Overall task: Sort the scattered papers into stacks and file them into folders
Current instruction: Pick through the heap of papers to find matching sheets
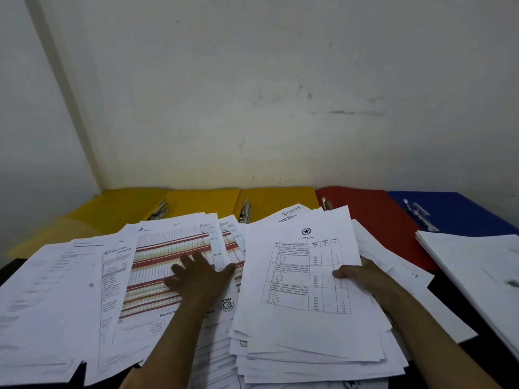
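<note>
Your left hand (200, 273) lies flat with the fingers spread on the striped chart sheet (168, 265), in the middle of the scattered papers (64, 290). Your right hand (356, 273) holds the right edge of the table sheet (303, 273): the thumb is on top and the other fingers are hidden under it. This sheet is on top of a loose pile (309, 352) in front of you.

I judge that you are now choosing which sheet goes to which stack. Keep the left hand pressing, so the papers below do not slide. Lift only the top sheet with the right hand, and check that no second sheet sticks under it.

The table sheet has its long axis going away from you, a little tilted to the right, and its header points to the wall. The striped chart sheet seems to be upside down for you.

The yellow folders (202, 203), the red folder (373, 220) and the blue folder (455, 211) lie open along the wall, behind the papers.
</note>
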